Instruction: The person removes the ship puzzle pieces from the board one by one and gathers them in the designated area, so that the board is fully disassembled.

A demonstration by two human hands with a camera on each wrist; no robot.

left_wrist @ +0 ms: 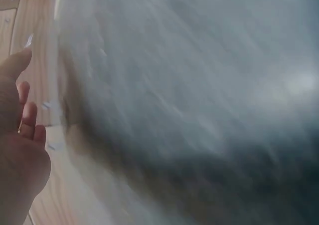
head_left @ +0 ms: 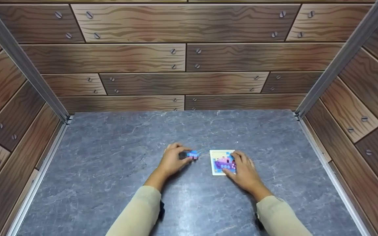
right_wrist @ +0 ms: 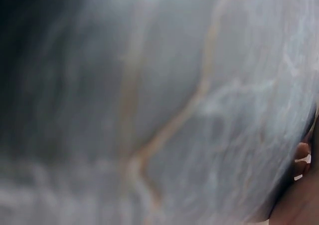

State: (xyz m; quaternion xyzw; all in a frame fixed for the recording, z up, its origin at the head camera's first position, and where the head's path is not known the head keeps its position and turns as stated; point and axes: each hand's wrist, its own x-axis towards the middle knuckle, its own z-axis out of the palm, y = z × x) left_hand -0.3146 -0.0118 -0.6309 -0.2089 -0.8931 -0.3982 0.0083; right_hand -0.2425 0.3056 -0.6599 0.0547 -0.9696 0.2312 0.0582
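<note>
A small square picture puzzle (head_left: 220, 164) lies flat on the table in the head view. Its pale frame surrounds a pink and purple ship on blue. Over its right side curls my right hand (head_left: 245, 172), the thumb on the lower part and the fingers near the upper right. The palm hides the puzzle's right edge. To the left, my left hand (head_left: 172, 160) pinches a small blue and pink puzzle piece (head_left: 193, 155) between thumb and fingers; whether it is a single piece I cannot tell. The wrist views catch only parts of the left hand (left_wrist: 22, 135) and right hand (right_wrist: 296, 197).
The grey marbled tabletop (head_left: 110, 157) spreads around both hands. Wood-patterned panels (head_left: 185, 55) stand at the back and both sides, with metal posts (head_left: 343, 55) at the corners. Both wrist views show mostly blurred tabletop.
</note>
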